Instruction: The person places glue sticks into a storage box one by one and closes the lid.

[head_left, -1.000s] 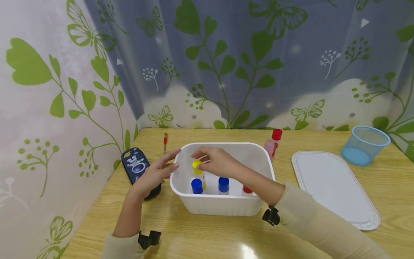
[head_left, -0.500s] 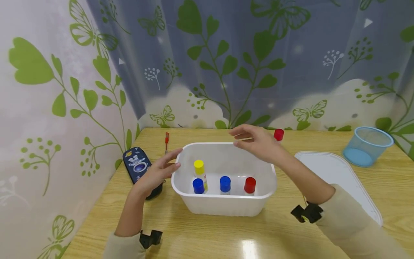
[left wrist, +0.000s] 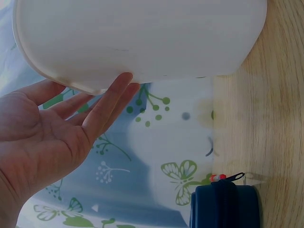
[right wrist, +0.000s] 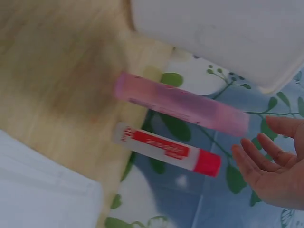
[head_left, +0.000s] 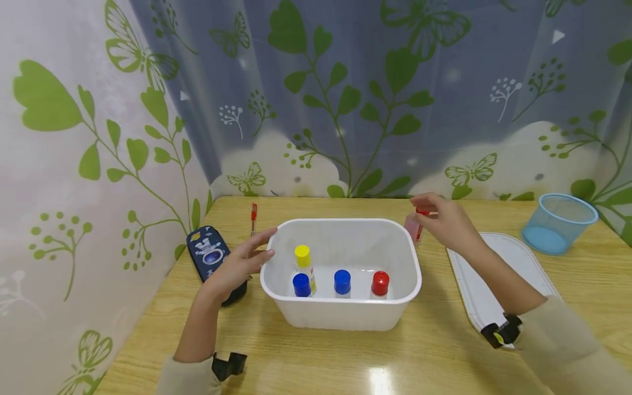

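Note:
My left hand (head_left: 236, 270) rests on the left rim of a white plastic bin (head_left: 340, 315); in the left wrist view its straight fingers lie against the wall. Inside stand a yellow-capped glue stick (head_left: 303, 258), two blue-capped sticks (head_left: 342, 282) and a red-capped one (head_left: 379, 284). Beyond the bin's right end, my right hand (head_left: 446, 222) reaches over two upright sticks. One is a translucent pink stick (right wrist: 183, 104); beside it is a white glue stick with a red cap (right wrist: 166, 149). The right fingers are spread near the pink stick's top, a small gap showing.
A dark blue astronaut pencil case (head_left: 209, 255) lies left of the bin, with a red pen (head_left: 254, 214) behind it. To the right are a white tray (head_left: 486, 285), partly under my right forearm, and a light blue mesh basket (head_left: 558, 225). A patterned curtain backs the table.
My right hand has left the yellow-capped glue stick in the bin and moved right, over the far rim, to the two sticks outside. The left hand has stayed at the rim.

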Motion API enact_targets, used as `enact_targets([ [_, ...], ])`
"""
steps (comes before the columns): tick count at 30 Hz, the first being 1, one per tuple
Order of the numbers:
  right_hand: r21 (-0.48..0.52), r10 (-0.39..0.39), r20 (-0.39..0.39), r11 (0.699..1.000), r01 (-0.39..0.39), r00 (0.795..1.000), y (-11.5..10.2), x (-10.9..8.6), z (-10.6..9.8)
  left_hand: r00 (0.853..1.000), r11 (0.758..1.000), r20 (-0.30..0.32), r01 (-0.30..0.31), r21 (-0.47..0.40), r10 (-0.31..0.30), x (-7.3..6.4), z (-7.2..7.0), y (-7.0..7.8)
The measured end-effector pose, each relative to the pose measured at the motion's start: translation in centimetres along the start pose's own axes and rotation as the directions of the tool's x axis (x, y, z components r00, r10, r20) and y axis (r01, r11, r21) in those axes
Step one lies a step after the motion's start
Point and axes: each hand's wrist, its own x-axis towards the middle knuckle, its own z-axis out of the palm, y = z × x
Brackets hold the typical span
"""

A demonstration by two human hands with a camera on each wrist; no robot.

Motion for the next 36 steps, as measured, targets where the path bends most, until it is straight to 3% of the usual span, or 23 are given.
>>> enact_targets([
  [7, 0.019, 0.0, -0.026, 1.0, 0.0, 1.0, 2.4, -0.4, 1.7, 1.0, 1.0, -0.003, -0.003, 0.003, 0.003, 0.0, 0.0, -0.1],
  [17, -0.004, -0.016, -0.086, 1.0, 0.016, 0.996, 2.9, -0.8, 2.8, 1.0, 1.0, -0.015, 0.002, 0.01, -0.001, 0.0, 0.1, 0.1],
  [27, -0.01, -0.003, -0.07, 1.0, 0.002, 0.998, 1.8, -1.4, 1.3, 1.0, 1.0, -0.015, 0.001, 0.001, -0.001, 0.0, 0.2, 0.1],
  [36, 0.002, -0.055, -0.12, 0.998, 0.056, 0.991, -0.5, -1.4, -1.7, 1.0, 1.0, -0.007, -0.003, 0.004, 0.003, -0.1, 0.1, -0.1],
])
